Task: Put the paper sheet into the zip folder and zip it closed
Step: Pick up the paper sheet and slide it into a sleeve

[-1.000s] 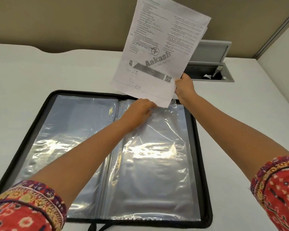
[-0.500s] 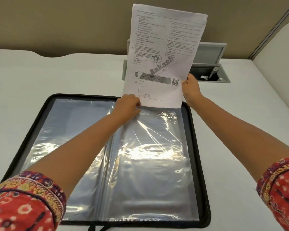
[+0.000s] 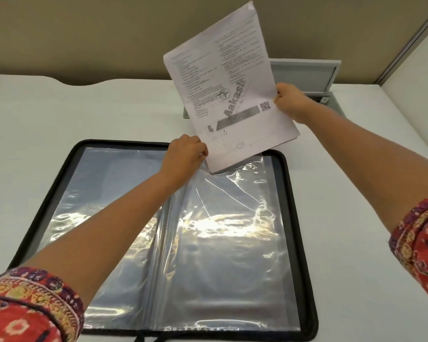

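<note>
On the white desk [image 3: 59, 114] I see the zip folder [image 3: 297, 201] lying open and flat, black zip border all round, two clear plastic sleeves showing side by side with a seam down the middle. Both sleeves are glossy and wrinkled, with bright glare patches across the middle.

Paper sheet [image 3: 227, 95]: white, printed, held up in the air above the folder's far right corner, tilted so its top leans to the right. Two columns of small text, too fine for me to read. A large grey slanted word begins "Aakas", partly over a grey band; a QR code sits at the band's right end and a small photo-like box at its left end. The top corner is slightly bent. Its lowest corner dips to the top edge of the right sleeve; I cannot tell whether it has entered the sleeve opening.

Right hand [image 3: 290, 101]: fingers curled, pinching the sheet's right edge near the QR code.

Left hand [image 3: 185, 154]: fingers curled at the top of the folder near the centre seam, just beside the sheet's lower left edge. It seems to grip the sleeve's top edge, and the plastic creases away from it.

Patterned red sleeves [image 3: 27, 307] on both forearms. Behind the sheet, a grey desk hatch [image 3: 307, 72] stands with its lid raised.
</note>
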`<action>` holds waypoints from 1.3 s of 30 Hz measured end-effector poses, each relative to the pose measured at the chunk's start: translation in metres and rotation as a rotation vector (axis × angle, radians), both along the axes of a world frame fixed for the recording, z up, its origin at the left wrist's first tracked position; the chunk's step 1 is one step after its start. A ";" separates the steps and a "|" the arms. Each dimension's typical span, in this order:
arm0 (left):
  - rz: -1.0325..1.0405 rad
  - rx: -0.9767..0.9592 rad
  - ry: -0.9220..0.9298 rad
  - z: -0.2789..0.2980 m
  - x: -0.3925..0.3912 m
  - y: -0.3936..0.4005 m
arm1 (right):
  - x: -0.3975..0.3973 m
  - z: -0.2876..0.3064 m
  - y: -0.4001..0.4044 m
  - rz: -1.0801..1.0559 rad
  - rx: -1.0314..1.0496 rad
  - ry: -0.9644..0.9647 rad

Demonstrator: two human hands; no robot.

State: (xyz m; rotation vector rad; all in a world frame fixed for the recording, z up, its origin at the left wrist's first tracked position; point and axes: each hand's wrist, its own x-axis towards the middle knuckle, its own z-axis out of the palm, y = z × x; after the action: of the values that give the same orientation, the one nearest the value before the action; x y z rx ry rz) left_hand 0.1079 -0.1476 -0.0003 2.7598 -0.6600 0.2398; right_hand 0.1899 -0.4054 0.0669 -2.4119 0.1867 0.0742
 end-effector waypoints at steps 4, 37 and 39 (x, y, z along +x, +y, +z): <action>0.012 -0.002 0.021 -0.002 0.000 -0.002 | 0.001 -0.007 0.018 0.047 0.098 0.019; 0.144 -0.287 0.265 -0.002 -0.017 -0.104 | -0.006 -0.032 0.057 -0.154 0.245 0.065; 0.144 -0.310 0.310 -0.002 -0.016 -0.103 | -0.006 -0.035 0.058 -0.167 0.257 0.064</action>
State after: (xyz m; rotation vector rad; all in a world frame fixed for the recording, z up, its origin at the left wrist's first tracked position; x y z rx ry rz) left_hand 0.0921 -0.2508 -0.0026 2.4714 -0.3141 -0.0533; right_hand 0.1842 -0.3474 0.0323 -2.1309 0.3843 0.0934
